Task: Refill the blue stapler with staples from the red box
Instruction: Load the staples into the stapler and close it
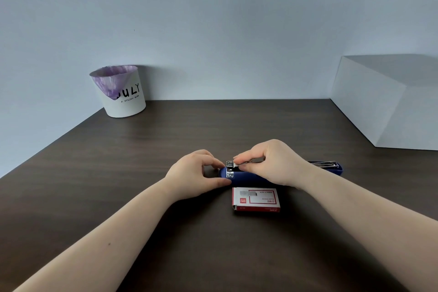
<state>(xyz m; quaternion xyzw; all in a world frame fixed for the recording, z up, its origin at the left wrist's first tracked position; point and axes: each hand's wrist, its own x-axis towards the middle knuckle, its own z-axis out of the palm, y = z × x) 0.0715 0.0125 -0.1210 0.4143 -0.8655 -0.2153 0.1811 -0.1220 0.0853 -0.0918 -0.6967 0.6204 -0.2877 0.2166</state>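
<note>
So right now your left hand [199,173] is curled around the left end of the dark blue plastic stapler [246,179], thumb on the near side and fingers on the far side, gripping that rounded nose. The stapler is lying flat on the dark brown wood-grain table [166,140], roughly in the middle between the left and right edges, running left to right. It looks swung open, since the blue top cover stretches out toward the right with its metal channel [324,164] showing past your right wrist. Your right hand [272,163] is over the stapler's middle, thumb and forefinger pinched on a thin silvery metal piece [237,162] sitting at the metal mouth on the left end. Can't tell if that's a strip of staples or part of the stapler's own rail, too small to make out. The flat red and white cardboard staple box [256,199] lies just beside the stapler on its near side, toward your edge of the table, not touching either hand, and its left end looks open a little. Way off at the far left corner there's a white paper bucket with a purple liner and black lettering [120,92] up against the wall, and a big white angular box [384,102] fills the far right corner.
</note>
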